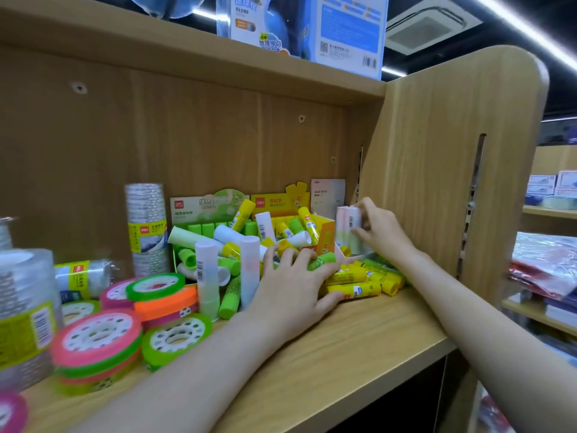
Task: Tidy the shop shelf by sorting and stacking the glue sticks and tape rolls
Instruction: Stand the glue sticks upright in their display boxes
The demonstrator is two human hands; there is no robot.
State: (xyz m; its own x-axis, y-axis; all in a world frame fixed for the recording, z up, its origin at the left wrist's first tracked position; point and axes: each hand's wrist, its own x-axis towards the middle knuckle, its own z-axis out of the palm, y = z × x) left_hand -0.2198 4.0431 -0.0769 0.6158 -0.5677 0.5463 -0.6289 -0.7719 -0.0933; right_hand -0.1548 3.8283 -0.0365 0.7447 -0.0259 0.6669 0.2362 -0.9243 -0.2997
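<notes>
While the left hand (292, 276) grips a green glue stick (323, 260) mid-frame, the right hand (379, 229) pinches a white glue stick (349, 217).

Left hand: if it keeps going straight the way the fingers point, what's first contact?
Probably the yellow cardboard glue-stick box: the left hand, already gripping a green glue stick, points at its front wall. Depth is unclear.
</notes>
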